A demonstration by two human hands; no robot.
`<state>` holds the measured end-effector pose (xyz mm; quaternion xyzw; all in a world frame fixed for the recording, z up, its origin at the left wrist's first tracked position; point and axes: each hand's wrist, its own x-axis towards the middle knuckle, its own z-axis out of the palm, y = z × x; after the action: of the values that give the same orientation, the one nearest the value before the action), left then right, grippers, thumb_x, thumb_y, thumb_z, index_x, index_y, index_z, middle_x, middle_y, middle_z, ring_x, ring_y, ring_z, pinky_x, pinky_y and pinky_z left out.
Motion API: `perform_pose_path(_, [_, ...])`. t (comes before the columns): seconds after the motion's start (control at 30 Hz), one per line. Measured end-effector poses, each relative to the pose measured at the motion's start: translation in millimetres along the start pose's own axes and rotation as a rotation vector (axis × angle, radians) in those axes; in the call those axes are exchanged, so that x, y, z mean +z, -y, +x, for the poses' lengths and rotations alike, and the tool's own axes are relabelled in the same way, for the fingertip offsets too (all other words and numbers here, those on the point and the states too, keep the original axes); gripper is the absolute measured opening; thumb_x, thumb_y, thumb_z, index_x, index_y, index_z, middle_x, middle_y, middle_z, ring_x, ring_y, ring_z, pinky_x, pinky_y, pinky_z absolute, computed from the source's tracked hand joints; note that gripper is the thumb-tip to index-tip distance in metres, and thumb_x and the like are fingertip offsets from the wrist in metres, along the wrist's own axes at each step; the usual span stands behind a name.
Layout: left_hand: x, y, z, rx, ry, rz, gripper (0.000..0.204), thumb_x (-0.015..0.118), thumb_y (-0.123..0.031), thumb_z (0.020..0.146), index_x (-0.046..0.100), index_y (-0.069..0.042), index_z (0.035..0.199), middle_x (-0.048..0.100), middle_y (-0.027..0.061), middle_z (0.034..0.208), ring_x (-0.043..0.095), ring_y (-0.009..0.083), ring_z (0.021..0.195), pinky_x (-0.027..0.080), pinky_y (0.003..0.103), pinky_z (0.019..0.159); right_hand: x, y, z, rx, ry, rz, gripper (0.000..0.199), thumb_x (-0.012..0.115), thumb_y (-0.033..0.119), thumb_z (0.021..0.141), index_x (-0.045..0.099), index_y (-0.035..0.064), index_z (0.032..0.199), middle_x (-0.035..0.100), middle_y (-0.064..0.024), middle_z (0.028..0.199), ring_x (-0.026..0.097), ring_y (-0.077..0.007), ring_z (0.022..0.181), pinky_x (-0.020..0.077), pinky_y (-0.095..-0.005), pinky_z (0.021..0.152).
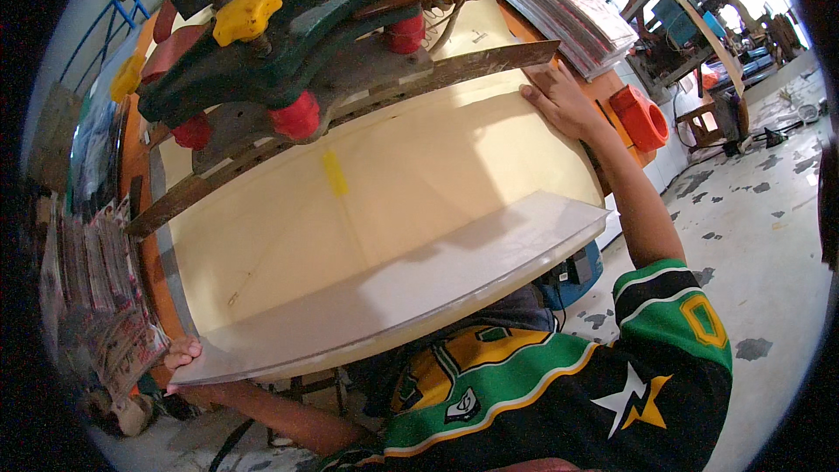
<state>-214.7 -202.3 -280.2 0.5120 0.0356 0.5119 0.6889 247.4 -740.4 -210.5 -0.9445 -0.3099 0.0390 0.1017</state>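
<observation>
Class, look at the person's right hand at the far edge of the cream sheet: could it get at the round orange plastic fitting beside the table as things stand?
Probably yes. The right hand lies flat and holds nothing, and the round orange plastic fitting sits close beside it with nothing between them.

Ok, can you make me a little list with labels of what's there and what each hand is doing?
Place: workshop with a cream-coloured machine table
Machine: green press head with a yellow knob and red rollers
Long part: metal bar across the table, under the press head
Material: clear plastic sheets along the near edge
Left hand: grips the sheets' left corner
Right hand: rests flat on the table by the bar's right end
Side piles: stacks of printed sheets
</observation>
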Motion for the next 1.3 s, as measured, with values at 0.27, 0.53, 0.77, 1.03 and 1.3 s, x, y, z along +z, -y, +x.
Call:
perform_pose_path(0.27, [-12.8,-10.7,2.8,-0.051,0.149,0.024,0.059,0.038,-0.071,0.096,0.051,-0.014,0.091,0.045,0.0017,0.091,0.047,0.0186,0.089,0.043,0.037,0.091,21.8,-39.7,38.7,-0.03,-0.151,-0.068,0.063,0.042,0.048,0.105,0.039,0.0059,0.151,0.037,-0.0183,0.157,0.029,-0.0394,0.146,0.0168,-0.0473,0.123])
perform_pose_path(0.53, [39.8,-11.4,-8.2,-0.057,-0.117,0.229,0.066,0.031,-0.074,0.096,0.043,-0.01,0.086,0.046,0.0045,0.086,0.048,0.0184,0.083,0.045,0.037,0.089,10.6,-18.5,30.6,-0.059,-0.212,-0.044,0.066,0.046,0.047,0.104,0.038,0.0012,0.15,0.04,-0.023,0.153,0.031,-0.041,0.144,0.0224,-0.0472,0.12])
perform_pose_path(0.77, [25.1,-11.6,-5.4,-0.02,-0.087,0.239,0.066,0.032,-0.076,0.095,0.041,-0.011,0.086,0.042,0.0033,0.086,0.045,0.0168,0.083,0.044,0.037,0.092,-8.1,-2.7,-3.4,0.063,0.027,0.029,0.064,0.046,0.05,0.101,0.048,0.0005,0.142,0.048,-0.0196,0.145,0.039,-0.0363,0.14,0.0216,-0.053,0.12])
perform_pose_path(1.03, [23.1,-10.8,-2.2,-0.068,0.047,0.032,0.062,0.044,-0.073,0.093,0.042,-0.011,0.085,0.041,0.0023,0.084,0.047,0.0157,0.084,0.045,0.034,0.09,-5.6,3.8,-48.3,0.0,-0.1,0.018,0.065,0.05,0.044,0.1,0.041,0.0012,0.149,0.037,-0.0173,0.157,0.028,-0.0324,0.15,0.0163,-0.0542,0.122])
perform_pose_path(1.3, [8.8,-7.0,-1.7,0.001,0.019,0.068,0.054,0.04,-0.063,0.099,0.043,-0.011,0.084,0.044,0.0032,0.083,0.048,0.0177,0.081,0.046,0.035,0.082,1.9,1.4,-74.5,-0.004,-0.2,0.221,0.051,0.056,0.032,0.1,0.053,0.0017,0.141,0.047,-0.0179,0.151,0.036,-0.0298,0.146,0.0209,-0.0492,0.122])
